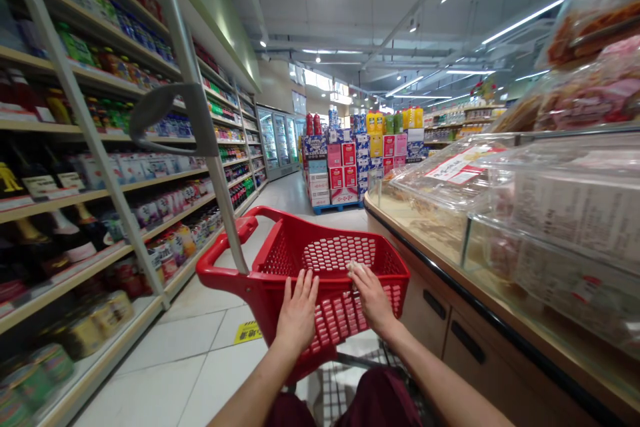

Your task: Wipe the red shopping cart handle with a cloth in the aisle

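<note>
Before me is a red plastic shopping cart (320,287), turned side-on, with a perforated basket. My left hand (299,310) lies on the cart's near rim, its fingers stretched out and holding nothing. To the right along the same rim is my right hand (373,297). Its fingers press a small white wad (355,267), like a tissue or wipe, against the rim; part of the wad is hidden under the fingers. From the cart's handle side rises a grey metal pole (187,73) carrying a grey plastic loop (160,121).
Shelves (150,235) of bottles and packets line the left. A wooden counter (425,320) with clear covers (480,167) runs along the right. Ahead, stacked drink boxes (343,167) stand on a blue pallet (330,208). A yellow floor sticker (247,331) lies beside the cart.
</note>
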Demonstrator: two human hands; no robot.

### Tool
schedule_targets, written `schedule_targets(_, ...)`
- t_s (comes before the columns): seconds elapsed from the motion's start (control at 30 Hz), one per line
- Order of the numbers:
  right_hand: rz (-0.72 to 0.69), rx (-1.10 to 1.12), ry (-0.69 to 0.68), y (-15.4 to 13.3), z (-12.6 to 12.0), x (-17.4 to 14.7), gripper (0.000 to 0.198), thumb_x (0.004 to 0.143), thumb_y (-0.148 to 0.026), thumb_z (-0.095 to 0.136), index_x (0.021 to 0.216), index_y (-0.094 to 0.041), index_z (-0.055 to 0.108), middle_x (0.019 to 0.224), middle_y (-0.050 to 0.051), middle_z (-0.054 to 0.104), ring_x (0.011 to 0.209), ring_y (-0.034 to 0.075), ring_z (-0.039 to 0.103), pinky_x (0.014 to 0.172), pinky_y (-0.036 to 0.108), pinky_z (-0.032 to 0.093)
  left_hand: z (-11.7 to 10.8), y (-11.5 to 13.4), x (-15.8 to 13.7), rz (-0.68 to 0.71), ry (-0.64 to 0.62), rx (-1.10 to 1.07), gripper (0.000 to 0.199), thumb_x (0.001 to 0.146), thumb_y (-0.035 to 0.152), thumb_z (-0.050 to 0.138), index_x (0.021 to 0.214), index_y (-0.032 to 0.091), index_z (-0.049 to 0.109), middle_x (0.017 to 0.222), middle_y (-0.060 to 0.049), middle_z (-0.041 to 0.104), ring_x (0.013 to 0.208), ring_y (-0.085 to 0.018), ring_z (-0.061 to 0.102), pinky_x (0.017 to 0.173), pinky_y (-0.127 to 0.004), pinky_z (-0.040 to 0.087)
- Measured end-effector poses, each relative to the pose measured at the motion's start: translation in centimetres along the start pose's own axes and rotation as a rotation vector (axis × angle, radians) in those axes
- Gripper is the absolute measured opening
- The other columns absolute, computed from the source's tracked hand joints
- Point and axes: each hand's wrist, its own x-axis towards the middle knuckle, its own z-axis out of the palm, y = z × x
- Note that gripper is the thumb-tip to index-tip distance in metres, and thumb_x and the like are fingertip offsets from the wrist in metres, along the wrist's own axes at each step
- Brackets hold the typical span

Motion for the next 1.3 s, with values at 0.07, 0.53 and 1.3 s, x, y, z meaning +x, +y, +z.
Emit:
schedule_targets(0.07,-0.005,-0.018,0.005,0.5,-0.2,-0.2,0.056,0.073,0.003,0.029,0.120,-0.019,0.050,0.128,0.003,0.046,0.126,0.017,0.028,0.100,0.040,0.032,0.1,-0.1,-0.1,0.008,0.006,0.002,0.062,0.074,0.021,0.035,0.134,0.011,0.021,0.143,-0.010,0.015,0.132,-0.025,0.005,0.106,-0.049,0.005)
schedule_targets(0.53,0.161,-0.072,0.088,-0.4,0.0,0.2,0.056,0.073,0.003,0.028,0.121,-0.017,0.049,0.125,0.006,0.049,0.124,0.019,0.030,0.100,0.042,0.032,0.8,0.3,-0.1,0.004,0.046,0.044,0.064,0.072,0.019,0.038,0.134,0.012,0.022,0.143,-0.010,0.017,0.132,-0.025,0.007,0.106,-0.049,0.007)
schedule_targets(1.3,0.361,0.432,0.081,-6.4,-0.1,2.6,0.047,0.091,-0.028,0.020,0.136,-0.016,0.022,0.132,0.010,0.041,0.121,0.016,0.038,0.097,0.032,0.036,2.2,5.4,5.1,0.117,0.190,-0.134,0.050,0.080,0.016,0.032,0.130,0.015,0.029,0.135,-0.009,0.037,0.125,-0.019,0.030,0.101,-0.041,0.028)
